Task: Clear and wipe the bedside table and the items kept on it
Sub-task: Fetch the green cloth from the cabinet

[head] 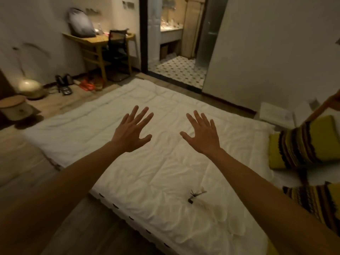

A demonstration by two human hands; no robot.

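Fingers spread wide and straight, the left hand (131, 132) and right hand (202, 134) are stretched out side by side, backs up, over the white quilt (156, 173), holding nothing. A small dark object (196, 194) lies on the quilt nearer in. The bed's left edge meets bare wood floor (22, 162). Striped cushions (301, 144) sit right. No bedside table can be made out with certainty. Far left, a wooden desk (99, 41) carries a grey bag (81, 23).

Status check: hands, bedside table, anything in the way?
Left hand and right hand open, fingers spread, empty, above white duvet. No bedside table identifiable, no cloth seen. Nothing blocking.
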